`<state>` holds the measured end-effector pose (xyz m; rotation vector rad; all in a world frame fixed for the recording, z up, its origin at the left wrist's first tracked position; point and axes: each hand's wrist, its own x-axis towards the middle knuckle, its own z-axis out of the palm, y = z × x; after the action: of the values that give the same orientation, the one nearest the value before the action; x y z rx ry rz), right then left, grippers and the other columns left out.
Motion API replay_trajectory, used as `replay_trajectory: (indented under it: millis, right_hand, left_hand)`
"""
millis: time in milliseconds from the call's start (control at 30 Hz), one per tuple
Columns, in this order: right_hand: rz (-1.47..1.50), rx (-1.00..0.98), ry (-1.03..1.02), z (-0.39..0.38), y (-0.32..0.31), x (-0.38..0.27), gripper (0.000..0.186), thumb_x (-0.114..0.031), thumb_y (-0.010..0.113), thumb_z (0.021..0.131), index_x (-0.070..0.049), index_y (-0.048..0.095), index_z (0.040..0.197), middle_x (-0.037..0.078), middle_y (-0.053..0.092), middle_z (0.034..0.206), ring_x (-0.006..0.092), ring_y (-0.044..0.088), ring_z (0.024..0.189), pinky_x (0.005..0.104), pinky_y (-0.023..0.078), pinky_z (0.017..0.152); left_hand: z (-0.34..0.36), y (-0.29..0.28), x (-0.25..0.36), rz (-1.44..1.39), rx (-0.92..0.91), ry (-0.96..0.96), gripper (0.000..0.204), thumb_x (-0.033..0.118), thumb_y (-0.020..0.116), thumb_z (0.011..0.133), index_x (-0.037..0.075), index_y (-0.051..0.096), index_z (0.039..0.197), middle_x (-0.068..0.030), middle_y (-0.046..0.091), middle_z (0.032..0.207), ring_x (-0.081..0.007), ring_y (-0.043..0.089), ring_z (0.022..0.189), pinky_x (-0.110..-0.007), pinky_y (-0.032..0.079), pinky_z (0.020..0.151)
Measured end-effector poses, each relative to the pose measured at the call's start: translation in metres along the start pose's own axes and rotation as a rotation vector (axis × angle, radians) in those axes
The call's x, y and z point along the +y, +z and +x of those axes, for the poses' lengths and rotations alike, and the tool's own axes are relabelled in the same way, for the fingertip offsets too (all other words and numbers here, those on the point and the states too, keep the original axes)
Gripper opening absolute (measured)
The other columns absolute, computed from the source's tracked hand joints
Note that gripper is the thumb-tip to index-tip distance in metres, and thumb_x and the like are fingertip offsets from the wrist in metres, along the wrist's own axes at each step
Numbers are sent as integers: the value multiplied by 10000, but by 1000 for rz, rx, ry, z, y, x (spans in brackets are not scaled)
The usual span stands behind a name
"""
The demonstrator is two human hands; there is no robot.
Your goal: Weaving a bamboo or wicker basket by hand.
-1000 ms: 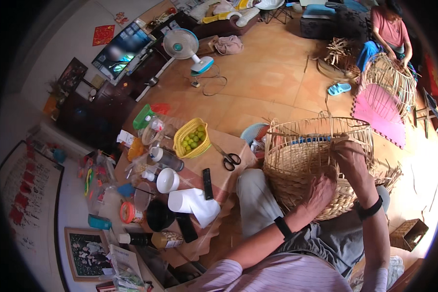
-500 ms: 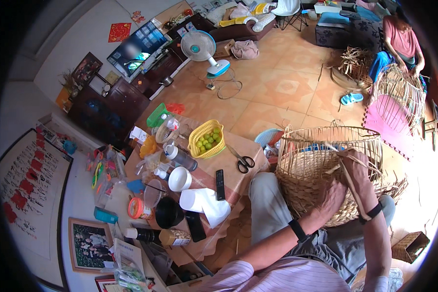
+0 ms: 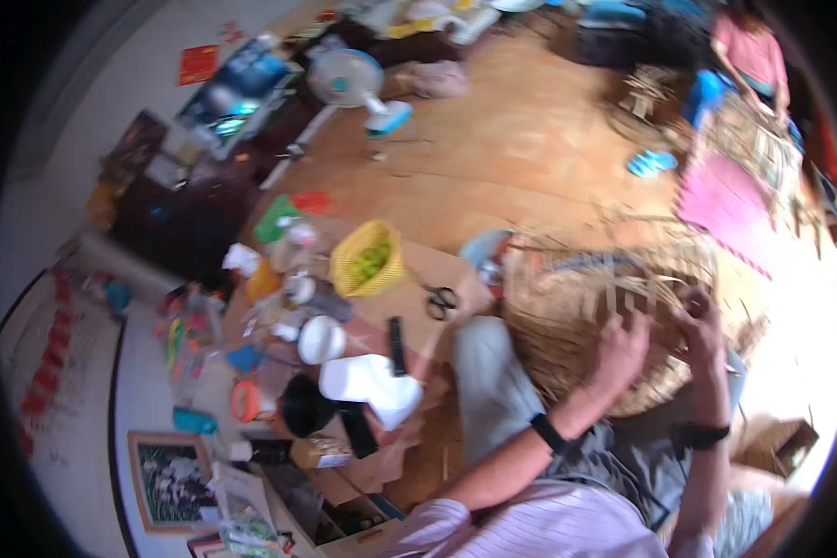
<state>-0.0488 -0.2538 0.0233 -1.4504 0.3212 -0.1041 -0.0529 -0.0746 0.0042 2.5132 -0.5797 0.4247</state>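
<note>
A large half-woven basket (image 3: 567, 307) of tan plant strips stands between my knees, its bare stakes showing around the upper rim. My left hand (image 3: 623, 352) lies against the basket's near side, fingers stretched out towards the wall. At the right part of the weave is my right hand (image 3: 704, 330), its fingers curled in a pinch. A pale flat strip (image 3: 658, 286) runs along the stakes to those fingers. Motion blur smears the fine detail of both hands and the strip.
On my left, a low table holds scissors (image 3: 441, 302), a yellow basket (image 3: 349, 270) of green fruit, a remote (image 3: 397, 346) and a white roll (image 3: 372, 383). A fan (image 3: 347, 79) stands beyond. Far right, a person (image 3: 751, 56) handles another basket near a pink mat (image 3: 727, 214).
The whole view has shifted and blurred. My hands have moved apart; my left fingers have spread out, and the strip that lay along my right wrist no longer shows there.
</note>
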Motion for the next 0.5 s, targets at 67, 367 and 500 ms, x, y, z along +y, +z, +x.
replay_trajectory:
  millis: [67,367,500]
  right_hand:
    - [299,-70,158,-20,-20,16,307,-61,738,922,-74,580,1184,-31,535,751,73,460,506,244,359,452]
    - [149,-119,-41,-114,1,32,393,-202,758,994,2,629,1304,-31,682,1038,41,574,857,217,484,768]
    - [152,-166,131,-98,-16,32,246,-227,682,1049,-20,663,1180,-59,653,932,11,538,815,208,473,706]
  left_hand:
    - [-2,-2,0,-50,51,-23,112,179,636,979,80,583,984,-210,615,765,-412,657,653,-514,538,525]
    - [-17,-27,-1,-105,-158,68,495,271,771,906,70,581,1317,-205,687,1048,-387,682,983,-476,562,836]
    - [-20,-40,-7,-266,-173,104,498,101,720,930,50,547,1393,-204,675,1191,-389,661,1087,-455,541,924]
